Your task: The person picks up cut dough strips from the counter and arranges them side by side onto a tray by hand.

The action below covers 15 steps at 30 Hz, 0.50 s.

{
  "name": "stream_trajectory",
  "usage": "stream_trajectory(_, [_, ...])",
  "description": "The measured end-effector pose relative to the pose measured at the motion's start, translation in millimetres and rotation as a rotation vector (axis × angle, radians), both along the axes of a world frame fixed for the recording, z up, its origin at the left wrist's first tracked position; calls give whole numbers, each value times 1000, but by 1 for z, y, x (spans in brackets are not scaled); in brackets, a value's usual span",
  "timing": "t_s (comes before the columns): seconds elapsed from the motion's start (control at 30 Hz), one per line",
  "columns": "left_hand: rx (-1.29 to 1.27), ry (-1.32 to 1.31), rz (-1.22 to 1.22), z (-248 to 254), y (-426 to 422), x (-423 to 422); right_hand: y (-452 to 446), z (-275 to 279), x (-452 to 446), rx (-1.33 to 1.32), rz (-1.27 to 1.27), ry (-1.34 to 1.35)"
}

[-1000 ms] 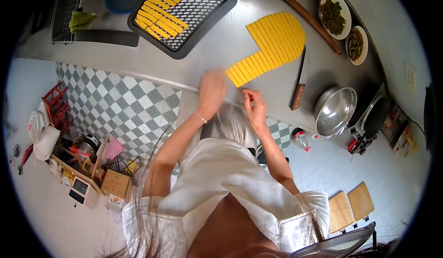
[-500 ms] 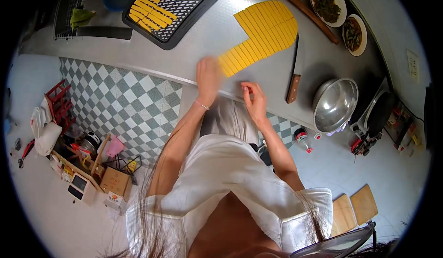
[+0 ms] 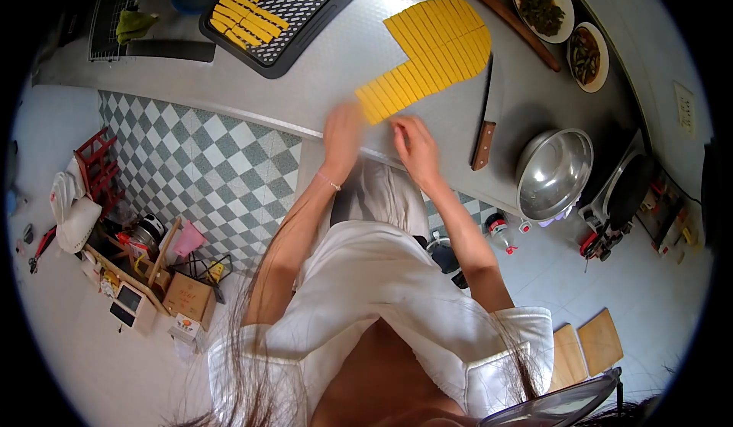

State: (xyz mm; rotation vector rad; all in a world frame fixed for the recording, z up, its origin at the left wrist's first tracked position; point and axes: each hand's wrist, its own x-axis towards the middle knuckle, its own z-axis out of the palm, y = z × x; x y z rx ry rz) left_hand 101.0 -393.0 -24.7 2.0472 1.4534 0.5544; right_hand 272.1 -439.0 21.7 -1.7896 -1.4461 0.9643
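A yellow dough sheet (image 3: 441,49), cut into many narrow strips, lies on the steel counter. My left hand (image 3: 343,137) is at the near left end of the dough, by the counter's front edge. Motion smears its fingers, so I cannot see whether they hold a strip. Just right of that end is my right hand (image 3: 416,148), fingers loosely bent and thumb apart, with nothing visible in it. Its fingertips come close to the dough's near edge; whether they touch is unclear. Yellow strips (image 3: 248,18) lie in rows on a black perforated tray (image 3: 284,62) at the back left.
Right of the dough lies a knife with a wooden handle (image 3: 483,146). Beyond are a wooden rolling pin (image 3: 504,18), a plate of greens (image 3: 542,7), and a smaller dish (image 3: 586,59). A steel bowl (image 3: 555,175) stands at the right edge. The sink (image 3: 172,51) is at left.
My right hand has moved up and left, closer to the dough's near end. My left hand stays beside the dough, blurred in both frames. The dough and tray look unchanged.
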Motion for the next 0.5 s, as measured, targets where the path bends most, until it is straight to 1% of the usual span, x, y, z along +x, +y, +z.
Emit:
stream_trajectory(0.07, [-4, -2, -59, 8, -7, -3, 20, 10, 0, 29, 111, -123])
stream_trajectory(0.17, [34, -35, -136, 19, -14, -8, 42, -1, 0, 117, 325, -199])
stream_trajectory(0.27, [95, -77, -165, 18, -19, -10, 51, -15, 4, 203, 447, -182])
stream_trajectory(0.33, [112, -77, -174, 23, -18, -10, 54, -23, 6, 244, 466, -191])
stream_trajectory(0.43, [6, -60, -213, 36, -18, -9, 47, -28, 11, 277, 492, -190])
stream_trajectory(0.5, [-18, -113, -217, 47, -21, -9, 38, -26, 15, 251, 530, -187])
